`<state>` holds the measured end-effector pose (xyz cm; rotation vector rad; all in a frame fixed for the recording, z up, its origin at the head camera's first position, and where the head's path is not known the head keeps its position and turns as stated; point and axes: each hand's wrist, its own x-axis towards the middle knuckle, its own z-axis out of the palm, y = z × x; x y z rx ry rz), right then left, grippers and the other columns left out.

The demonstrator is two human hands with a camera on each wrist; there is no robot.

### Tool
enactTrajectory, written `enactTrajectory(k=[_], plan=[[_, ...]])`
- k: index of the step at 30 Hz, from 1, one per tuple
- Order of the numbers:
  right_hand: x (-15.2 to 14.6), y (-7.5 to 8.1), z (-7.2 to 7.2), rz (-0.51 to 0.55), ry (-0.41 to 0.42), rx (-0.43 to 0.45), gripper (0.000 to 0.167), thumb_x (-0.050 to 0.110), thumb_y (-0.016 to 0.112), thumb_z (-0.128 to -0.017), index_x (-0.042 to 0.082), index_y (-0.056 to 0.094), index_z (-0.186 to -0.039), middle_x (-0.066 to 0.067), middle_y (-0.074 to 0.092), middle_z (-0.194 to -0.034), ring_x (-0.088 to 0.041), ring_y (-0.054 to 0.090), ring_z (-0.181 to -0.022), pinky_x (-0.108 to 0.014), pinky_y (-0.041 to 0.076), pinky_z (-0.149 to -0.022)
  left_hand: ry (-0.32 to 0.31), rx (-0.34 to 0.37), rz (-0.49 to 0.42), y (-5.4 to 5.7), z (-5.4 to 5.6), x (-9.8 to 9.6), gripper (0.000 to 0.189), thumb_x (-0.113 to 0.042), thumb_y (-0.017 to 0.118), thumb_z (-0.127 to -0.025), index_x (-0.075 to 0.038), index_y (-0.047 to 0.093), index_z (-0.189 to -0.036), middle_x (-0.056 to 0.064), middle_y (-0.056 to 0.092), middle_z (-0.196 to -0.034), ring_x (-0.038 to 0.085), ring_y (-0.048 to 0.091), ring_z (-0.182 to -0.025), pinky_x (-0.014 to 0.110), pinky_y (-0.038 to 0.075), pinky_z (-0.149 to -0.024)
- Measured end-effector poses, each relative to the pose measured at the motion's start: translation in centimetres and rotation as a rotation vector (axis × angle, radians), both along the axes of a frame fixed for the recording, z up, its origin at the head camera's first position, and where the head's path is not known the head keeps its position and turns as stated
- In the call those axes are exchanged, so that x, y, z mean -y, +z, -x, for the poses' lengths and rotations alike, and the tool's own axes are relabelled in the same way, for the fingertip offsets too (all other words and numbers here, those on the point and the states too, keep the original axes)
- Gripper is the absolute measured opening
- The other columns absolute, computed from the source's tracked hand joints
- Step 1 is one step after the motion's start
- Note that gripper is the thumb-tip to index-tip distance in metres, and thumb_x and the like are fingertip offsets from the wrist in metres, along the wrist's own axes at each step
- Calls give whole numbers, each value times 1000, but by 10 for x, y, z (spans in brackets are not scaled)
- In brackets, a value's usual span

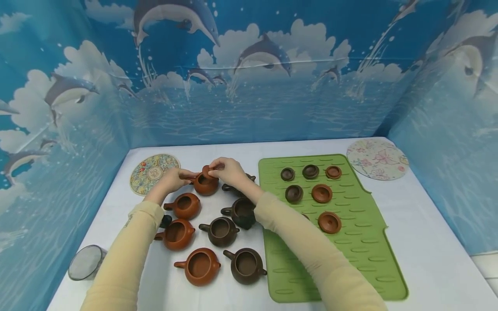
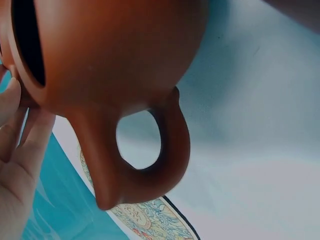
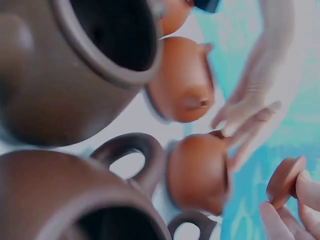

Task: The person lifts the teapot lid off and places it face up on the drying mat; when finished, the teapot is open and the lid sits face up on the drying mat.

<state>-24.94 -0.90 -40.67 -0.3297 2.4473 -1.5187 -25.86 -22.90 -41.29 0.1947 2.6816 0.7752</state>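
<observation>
At the far left of the table, my left hand pinches the handle of a reddish-brown clay teapot, whose top opening is uncovered. Just above that opening, a small round reddish-brown lid is tilted on edge between the thumb and fingers of my right hand. The right wrist view shows the lid in the fingertips, apart from the teapot. A second reddish-brown teapot stands nearer, and its looped handle fills the left wrist view. Dark brown teapots are partly hidden under my right forearm.
Several lidless reddish and dark brown teapots stand in two columns. On the right, a green mat bears several loose lids. Round patterned mats lie at back left and back right. A glass is at front left.
</observation>
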Motion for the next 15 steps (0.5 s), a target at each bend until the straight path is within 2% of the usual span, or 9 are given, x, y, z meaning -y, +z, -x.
enactTrajectory(k=[5,9,12,15], plan=[[-40,8,-8,227,-13,186,27,16,66,-96,3,64,-120,-17,65,-123,-29,63,-115,-42,52,-100,28,23,-16,-3,0,3,36,-2,52,-100,-10,63,-133,19,64,-130,39,55,-125,53,45,-105],[-88,16,-22,371,-11,293,34,10,60,-98,-5,55,-129,-23,56,-133,-30,61,-118,-43,48,-106,32,39,-27,-3,-1,4,36,-4,51,-101,-10,62,-134,19,62,-133,40,52,-127,55,43,-106],[-135,19,-37,427,-27,306,40,10,56,-100,-6,48,-136,-19,55,-132,-19,64,-112,-38,48,-106,24,46,-39,-3,-1,4,36,-4,51,-101,-10,62,-134,19,62,-132,40,53,-127,54,44,-106],[-185,19,-52,482,-76,293,41,13,56,-101,-4,45,-137,-6,58,-124,-8,65,-104,-32,50,-103,13,41,-45,-3,1,3,35,-4,51,-101,-10,62,-134,19,64,-130,39,55,-125,53,45,-104]])
